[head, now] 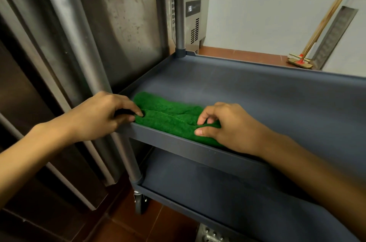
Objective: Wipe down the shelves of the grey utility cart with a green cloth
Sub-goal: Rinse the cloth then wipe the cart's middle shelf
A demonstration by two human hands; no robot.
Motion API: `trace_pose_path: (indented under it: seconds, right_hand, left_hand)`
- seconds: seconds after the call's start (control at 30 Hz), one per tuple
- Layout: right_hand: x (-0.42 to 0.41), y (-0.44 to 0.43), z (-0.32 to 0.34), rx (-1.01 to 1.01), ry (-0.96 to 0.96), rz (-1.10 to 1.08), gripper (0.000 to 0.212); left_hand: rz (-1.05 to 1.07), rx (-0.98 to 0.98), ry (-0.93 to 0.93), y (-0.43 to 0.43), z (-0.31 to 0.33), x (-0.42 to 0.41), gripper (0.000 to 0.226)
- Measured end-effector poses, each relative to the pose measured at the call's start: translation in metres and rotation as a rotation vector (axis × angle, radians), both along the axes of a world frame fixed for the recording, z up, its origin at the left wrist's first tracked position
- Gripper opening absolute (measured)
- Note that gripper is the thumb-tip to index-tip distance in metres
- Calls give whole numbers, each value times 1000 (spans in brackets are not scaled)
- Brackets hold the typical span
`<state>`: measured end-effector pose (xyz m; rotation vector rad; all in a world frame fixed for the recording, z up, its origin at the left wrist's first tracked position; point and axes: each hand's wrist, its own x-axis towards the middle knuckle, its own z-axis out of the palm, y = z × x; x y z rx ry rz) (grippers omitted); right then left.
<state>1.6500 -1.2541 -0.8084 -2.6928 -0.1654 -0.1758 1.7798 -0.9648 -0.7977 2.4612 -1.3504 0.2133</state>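
The green cloth [170, 121] is lying bunched on the middle shelf [257, 91] of the grey cart [179, 24], against the front lip near the left corner; its long axis is running left to right, spanning both hands. The left hand [103, 115] is pinching its left end; the right hand [223, 125] is pinching a fold at its right end; neither is sitting nearer. Lettering on the steel appliance [193, 18] behind is showing too blurred to read.

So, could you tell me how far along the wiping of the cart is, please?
Done: nothing I can confirm; no shelf shows clear wipe marks. In hand: the left hand and right hand both pinch the green cloth, bunched at the front left of the middle shelf. Left: seemingly most of that shelf and the lower shelf, which looks faintly smudged.
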Motion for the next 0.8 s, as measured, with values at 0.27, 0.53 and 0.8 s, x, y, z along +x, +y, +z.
trace_pose_path:
  seconds: [0.27,0.53,0.8]
  right_hand:
    - [-8,-19,16,97,201,126,40]
    - [-3,-14,6,100,64,84,39]
    - [15,-7,1,3,-26,45,39]
  left_hand:
    - [-7,343,38,-19,12,17,46]
    - [76,270,-1,-45,8,31,32]
    - [87,243,-62,-62,0,51,35]
